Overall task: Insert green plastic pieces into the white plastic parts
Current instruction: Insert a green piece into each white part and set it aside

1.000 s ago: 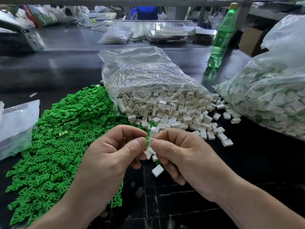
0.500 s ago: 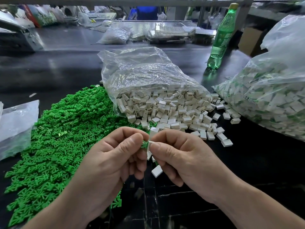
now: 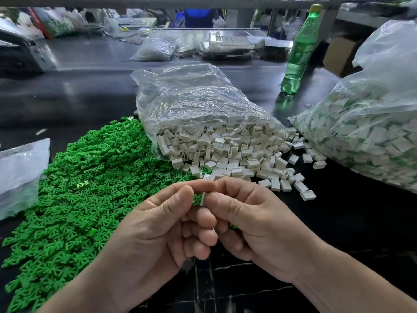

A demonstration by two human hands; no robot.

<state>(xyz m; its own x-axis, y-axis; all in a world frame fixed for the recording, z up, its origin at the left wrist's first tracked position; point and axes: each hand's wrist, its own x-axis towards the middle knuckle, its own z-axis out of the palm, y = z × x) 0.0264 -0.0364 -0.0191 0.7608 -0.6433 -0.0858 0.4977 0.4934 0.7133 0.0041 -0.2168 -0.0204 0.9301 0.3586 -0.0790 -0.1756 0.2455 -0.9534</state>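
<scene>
Just below frame centre, the left hand [image 3: 158, 227] pinches a green piece [image 3: 196, 199] between thumb and forefinger, touching the white part [image 3: 204, 198] pinched by the right hand [image 3: 255, 227]. Best to line it square with the opening, then press straight in.

Bright overhead light glares off the dark table [image 3: 90, 96] — far background soft, edges bowed.

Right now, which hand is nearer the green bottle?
Right. The right hand, pinching a white part, is nearer the camera and left of the bottle; the left hand, pinching a green piece, sits even farther left.
</scene>
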